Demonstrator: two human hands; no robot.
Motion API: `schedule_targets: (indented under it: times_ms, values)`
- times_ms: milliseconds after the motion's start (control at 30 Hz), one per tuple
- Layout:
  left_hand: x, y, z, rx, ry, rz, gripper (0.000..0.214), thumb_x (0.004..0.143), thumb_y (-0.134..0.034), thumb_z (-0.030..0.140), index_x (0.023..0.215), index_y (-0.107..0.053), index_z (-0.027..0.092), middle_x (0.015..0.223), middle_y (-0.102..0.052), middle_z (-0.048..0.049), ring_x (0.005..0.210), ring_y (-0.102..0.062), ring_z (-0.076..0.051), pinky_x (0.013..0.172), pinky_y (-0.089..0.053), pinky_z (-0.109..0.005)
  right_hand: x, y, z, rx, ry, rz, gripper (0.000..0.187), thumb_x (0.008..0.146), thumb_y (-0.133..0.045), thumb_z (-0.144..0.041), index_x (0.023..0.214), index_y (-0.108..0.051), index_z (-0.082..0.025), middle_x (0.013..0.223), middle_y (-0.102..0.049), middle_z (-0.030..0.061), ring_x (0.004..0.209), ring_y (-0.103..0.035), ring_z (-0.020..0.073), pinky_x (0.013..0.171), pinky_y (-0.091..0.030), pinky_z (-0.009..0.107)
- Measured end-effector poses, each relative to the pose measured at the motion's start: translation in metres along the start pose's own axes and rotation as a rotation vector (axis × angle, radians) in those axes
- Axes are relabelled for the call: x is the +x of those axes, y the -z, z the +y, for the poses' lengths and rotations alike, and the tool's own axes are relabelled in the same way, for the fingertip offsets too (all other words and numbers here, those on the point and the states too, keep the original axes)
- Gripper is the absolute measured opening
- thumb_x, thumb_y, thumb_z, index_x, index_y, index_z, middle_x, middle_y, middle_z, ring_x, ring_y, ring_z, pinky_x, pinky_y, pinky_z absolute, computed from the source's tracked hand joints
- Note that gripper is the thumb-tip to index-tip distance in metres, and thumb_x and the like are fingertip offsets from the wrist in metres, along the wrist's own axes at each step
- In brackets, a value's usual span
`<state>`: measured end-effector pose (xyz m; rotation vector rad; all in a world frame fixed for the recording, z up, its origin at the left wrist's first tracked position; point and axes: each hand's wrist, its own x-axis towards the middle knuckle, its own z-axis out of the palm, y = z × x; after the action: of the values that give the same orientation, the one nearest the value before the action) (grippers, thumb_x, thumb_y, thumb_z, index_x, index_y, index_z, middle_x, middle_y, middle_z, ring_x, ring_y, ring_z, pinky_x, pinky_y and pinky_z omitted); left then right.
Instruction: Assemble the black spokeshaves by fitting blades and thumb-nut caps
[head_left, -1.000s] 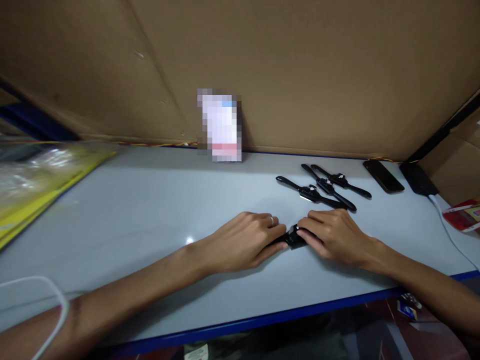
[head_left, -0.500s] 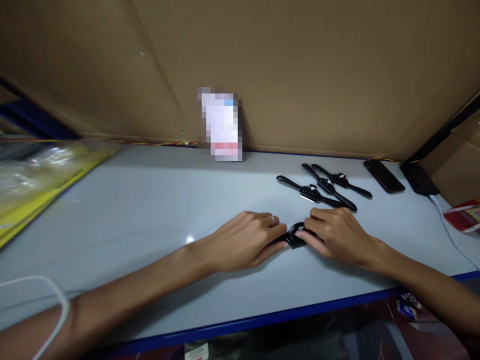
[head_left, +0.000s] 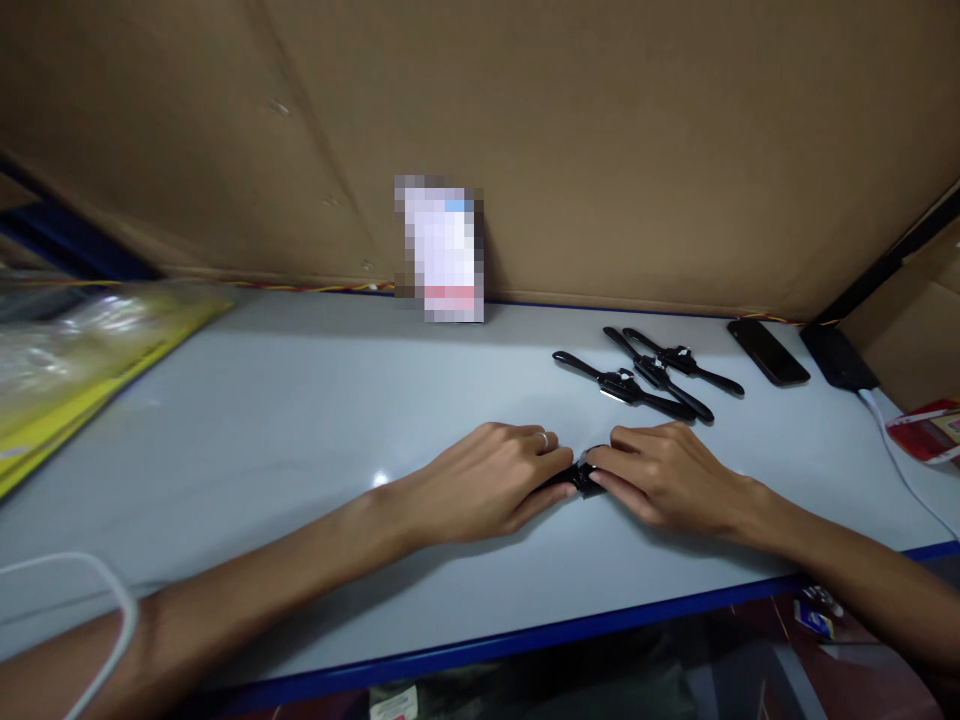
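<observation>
the left hand (head_left: 502,482) is closed around one end of a black tool (head_left: 590,490), which sits between the two hands low at the white tabletop (head_left: 315,400), while the right hand (head_left: 667,475) has thumb and fingers clamped on its middle, hiding the far part. just beyond the right hand lie three similar black tools (head_left: 651,373), close together and partly overlapping, with a dark phone (head_left: 769,352) flat on the table to their right

The right hand (head_left: 656,475) hides part of the black tool (head_left: 586,483).
</observation>
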<state>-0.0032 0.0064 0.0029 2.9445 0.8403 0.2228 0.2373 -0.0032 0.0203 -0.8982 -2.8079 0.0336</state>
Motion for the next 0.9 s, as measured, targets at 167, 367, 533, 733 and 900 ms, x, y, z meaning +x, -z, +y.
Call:
schedule_targets:
  times_ms: [167, 367, 533, 733, 900]
  values:
    - [0.0001, 0.0, 0.0003, 0.001, -0.006, 0.017, 0.033, 0.105, -0.038, 0.036, 0.083, -0.056, 0.019, 0.073, -0.061, -0.0015, 0.06, -0.055, -0.016, 0.056, -0.033, -0.033, -0.0018, 0.0006, -0.0008, 0.047, 0.009, -0.002, 0.028, 0.103, -0.045, -0.027, 0.095, -0.07, -0.016, 0.089, -0.063, 0.0065, 0.06, -0.042, 0.0111, 0.055, -0.024, 0.029]
    - [-0.0007, 0.0002, 0.0, -0.005, -0.008, 0.017, 0.034, 0.106, -0.038, 0.036, 0.084, -0.057, 0.019, 0.073, -0.061, -0.0016, 0.06, -0.054, -0.016, 0.055, -0.033, -0.032, 0.0001, 0.0011, -0.0023, 0.085, -0.049, -0.036, 0.025, 0.1, -0.041, -0.016, 0.102, -0.066, -0.013, 0.089, -0.066, 0.0077, 0.065, -0.048, 0.0141, 0.056, -0.027, 0.031]
    - [-0.0006, -0.0001, 0.0002, -0.001, -0.002, 0.006, 0.035, 0.106, -0.037, 0.037, 0.084, -0.057, 0.018, 0.074, -0.062, -0.0018, 0.061, -0.056, -0.016, 0.055, -0.035, -0.033, 0.001, 0.0001, -0.002, 0.118, -0.099, -0.034, 0.026, 0.101, -0.041, -0.02, 0.104, -0.066, -0.013, 0.089, -0.067, 0.0081, 0.067, -0.05, 0.0151, 0.059, -0.029, 0.031]
    - [-0.0003, -0.0005, -0.0001, 0.016, -0.017, 0.032, 0.036, 0.106, -0.036, 0.037, 0.084, -0.058, 0.018, 0.073, -0.061, -0.0013, 0.06, -0.056, -0.015, 0.055, -0.035, -0.032, 0.0003, -0.001, 0.0001, 0.186, -0.082, -0.017, 0.024, 0.1, -0.045, -0.02, 0.099, -0.069, -0.016, 0.086, -0.06, 0.0055, 0.066, -0.048, 0.0132, 0.059, -0.031, 0.029]
    - [-0.0014, -0.0024, -0.0004, 0.02, -0.01, 0.026, 0.036, 0.106, -0.037, 0.037, 0.084, -0.058, 0.018, 0.073, -0.061, -0.0014, 0.06, -0.056, -0.016, 0.055, -0.033, -0.031, 0.0014, -0.0052, -0.0014, 0.243, -0.11, 0.028, 0.019, 0.099, -0.054, -0.029, 0.096, -0.069, -0.017, 0.088, -0.058, 0.0038, 0.065, -0.047, 0.0122, 0.061, -0.034, 0.027]
